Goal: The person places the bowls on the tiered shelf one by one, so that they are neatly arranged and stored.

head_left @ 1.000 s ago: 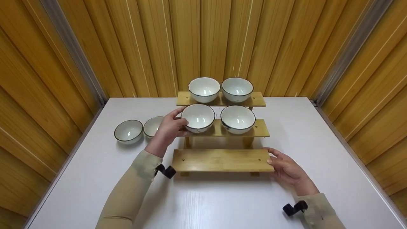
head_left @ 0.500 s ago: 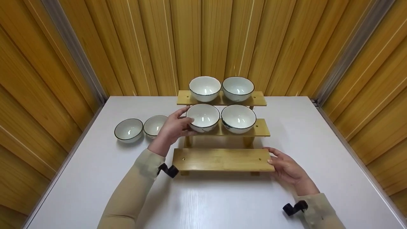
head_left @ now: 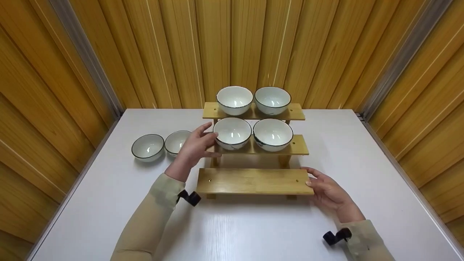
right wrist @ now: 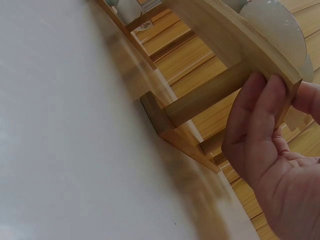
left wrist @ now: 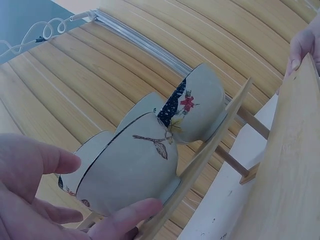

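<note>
A three-step wooden display rack stands on the table. On its middle step, a white dark-rimmed bowl sits at the left, close beside a second bowl. My left hand is spread at the left bowl's side, fingers loose around it; whether a fingertip still touches it, I cannot tell. The left wrist view shows a painted twig on this bowl and a gap to the upper finger. With thumb and fingers, my right hand grips the right end of the bottom step.
On the top step stand a left bowl and a right bowl. Two more bowls rest on the white table at the left: one outer bowl and one inner bowl, partly behind my left hand. Wood-panelled walls enclose the table.
The left bowl on the middle step moved right, up beside its neighbour. My left hand then loosened its hold and drew slightly left. My right hand stayed on the rack.
</note>
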`<state>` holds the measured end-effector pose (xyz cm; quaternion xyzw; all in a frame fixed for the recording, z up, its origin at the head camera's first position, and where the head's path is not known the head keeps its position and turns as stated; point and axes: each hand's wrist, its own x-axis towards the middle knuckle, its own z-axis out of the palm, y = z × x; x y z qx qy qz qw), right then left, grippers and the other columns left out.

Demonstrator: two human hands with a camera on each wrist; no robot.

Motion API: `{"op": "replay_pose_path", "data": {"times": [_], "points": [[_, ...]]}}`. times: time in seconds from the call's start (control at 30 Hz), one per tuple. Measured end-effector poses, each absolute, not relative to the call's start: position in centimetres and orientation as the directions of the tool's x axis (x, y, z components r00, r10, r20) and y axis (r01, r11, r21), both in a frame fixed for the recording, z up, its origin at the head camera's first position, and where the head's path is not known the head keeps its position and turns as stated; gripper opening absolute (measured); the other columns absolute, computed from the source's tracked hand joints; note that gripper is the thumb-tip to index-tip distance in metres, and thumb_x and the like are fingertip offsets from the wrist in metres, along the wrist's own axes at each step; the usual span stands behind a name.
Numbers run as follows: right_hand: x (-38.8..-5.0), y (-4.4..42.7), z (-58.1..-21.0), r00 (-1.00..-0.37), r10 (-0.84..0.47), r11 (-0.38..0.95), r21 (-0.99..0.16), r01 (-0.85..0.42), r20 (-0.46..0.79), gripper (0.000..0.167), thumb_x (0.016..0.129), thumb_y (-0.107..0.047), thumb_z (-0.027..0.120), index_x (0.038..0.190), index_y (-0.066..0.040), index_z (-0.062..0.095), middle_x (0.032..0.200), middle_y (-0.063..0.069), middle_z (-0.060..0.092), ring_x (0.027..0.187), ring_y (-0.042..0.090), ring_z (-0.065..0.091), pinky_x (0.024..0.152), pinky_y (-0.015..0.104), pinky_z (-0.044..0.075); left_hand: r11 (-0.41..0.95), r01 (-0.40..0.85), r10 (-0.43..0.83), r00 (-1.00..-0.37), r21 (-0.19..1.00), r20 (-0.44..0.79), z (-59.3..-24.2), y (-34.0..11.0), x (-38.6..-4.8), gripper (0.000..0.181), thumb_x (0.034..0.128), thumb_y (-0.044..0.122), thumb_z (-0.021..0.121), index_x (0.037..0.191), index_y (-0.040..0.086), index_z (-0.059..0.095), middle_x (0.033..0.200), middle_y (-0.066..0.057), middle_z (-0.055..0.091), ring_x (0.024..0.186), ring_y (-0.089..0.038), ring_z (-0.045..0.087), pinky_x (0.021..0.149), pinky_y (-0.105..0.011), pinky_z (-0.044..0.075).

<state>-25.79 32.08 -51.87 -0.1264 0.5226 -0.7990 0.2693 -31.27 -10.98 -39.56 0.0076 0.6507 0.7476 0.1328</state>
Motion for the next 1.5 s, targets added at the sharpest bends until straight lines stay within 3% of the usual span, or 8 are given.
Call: {"op": "replay_pose_path", "data": {"times": [0.33,0.63,0.9,1.1,1.33,1.5], "points": [[-25.7,32.3,-51.7,-0.811,-0.581,-0.32,-0.895,0.311,-0.073,0.048,0.106,0.007,0.036,0.149,-0.009,0.023,0.136,0.004,0.063,0.112,0.015,0.069,0.089,0.022,0.061,-0.105,-0.156,0.142,-0.98,0.982,-0.14,-39.9,-12.9,-30.5,0.064,0.106,0.017,0.055,0.163,0.013,0.026,0.157,-0.021,0.038,0.13,-0.035,0.053,0.077,-0.032,0.066],[-25.8,32.2,-52.0,-0.82,-0.568,-0.275,-0.922,0.273,-0.074,0.045,0.105,0.006,0.036,0.147,-0.012,0.029,0.133,0.004,0.065,0.106,0.012,0.07,0.086,0.02,0.061,-0.094,-0.125,0.05,-0.991,0.988,-0.121,-40.0,-16.0,-29.8,0.061,0.1069,0.018,0.054,0.162,0.013,0.028,0.158,-0.02,0.041,0.141,-0.038,0.05,0.088,-0.037,0.065],[-25.8,32.2,-52.0,-0.843,-0.53,-0.227,-0.941,0.249,-0.096,0.05,0.105,0.004,0.041,0.151,-0.008,0.026,0.132,0.001,0.065,0.103,0.01,0.07,0.082,0.018,0.061,-0.094,-0.11,-0.092,-0.989,0.99,-0.118,-40.8,-20.6,-29.3,0.064,0.1079,0.02,0.052,0.164,0.013,0.023,0.16,-0.02,0.04,0.145,-0.038,0.046,0.084,-0.032,0.066],[-25.7,32.3,-51.9,-0.843,-0.529,-0.22,-0.943,0.248,-0.099,0.052,0.105,0.003,0.042,0.153,-0.006,0.024,0.133,0.001,0.065,0.105,0.01,0.07,0.082,0.018,0.061,-0.068,-0.137,-0.214,-0.966,0.988,-0.148,-41.2,-23.7,-28.8,0.067,0.1078,0.026,0.052,0.166,0.018,0.02,0.162,-0.016,0.035,0.146,-0.033,0.045,0.088,-0.029,0.064],[-25.7,32.2,-52.0,-0.843,-0.527,-0.22,-0.941,0.259,-0.108,0.044,0.105,0.004,0.042,0.144,-0.016,0.037,0.132,0.0,0.064,0.103,0.01,0.069,0.081,0.017,0.06,-0.036,-0.157,-0.36,-0.919,0.987,-0.159,-42.1,-26.8,-28.8,0.065,0.1081,0.024,0.049,0.166,0.021,0.02,0.163,-0.014,0.037,0.149,-0.03,0.041,0.081,-0.024,0.064],[-25.8,32.2,-51.9,-0.841,-0.531,-0.224,-0.941,0.254,-0.101,0.05,0.105,0.004,0.042,0.15,-0.008,0.027,0.133,0.0,0.064,0.105,0.01,0.069,0.082,0.018,0.06,0.005,-0.199,-0.488,-0.856,0.98,-0.172,-43.5,-28.9,-29.5,0.066,0.1063,0.026,0.051,0.165,0.021,0.022,0.157,-0.013,0.042,0.139,-0.024,0.045,0.075,-0.021,0.063]]}}
